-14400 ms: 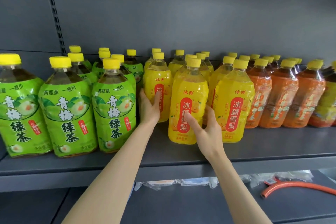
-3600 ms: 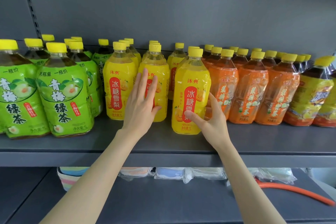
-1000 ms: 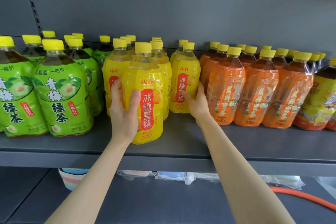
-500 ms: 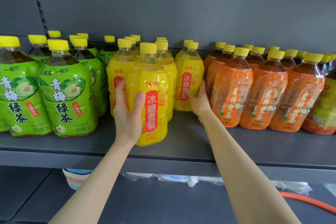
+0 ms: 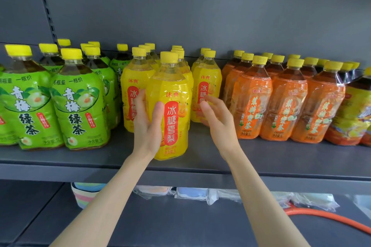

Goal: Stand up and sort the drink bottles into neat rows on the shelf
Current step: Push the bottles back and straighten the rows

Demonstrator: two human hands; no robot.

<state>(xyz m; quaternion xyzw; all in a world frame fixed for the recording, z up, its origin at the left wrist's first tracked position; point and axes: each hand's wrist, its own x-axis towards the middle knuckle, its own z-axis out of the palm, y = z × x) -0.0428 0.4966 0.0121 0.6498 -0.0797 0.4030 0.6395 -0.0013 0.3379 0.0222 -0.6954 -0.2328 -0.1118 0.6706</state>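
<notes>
Head view, close, facing the shelf

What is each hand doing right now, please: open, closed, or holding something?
Left hand: grips the front yellow pear drink bottle, thumb on its label.
Right hand: open, fingers relaxed, holding nothing.

shelf: matt grey metal | yellow bottle: clear plastic, glossy film label | caps: ribbed plastic

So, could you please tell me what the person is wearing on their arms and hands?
Nothing visible: left hand and right hand are ungloved, no rings showing; left forearm and right forearm are bare to the frame's edge, no sleeves, watch or bracelet.
</notes>
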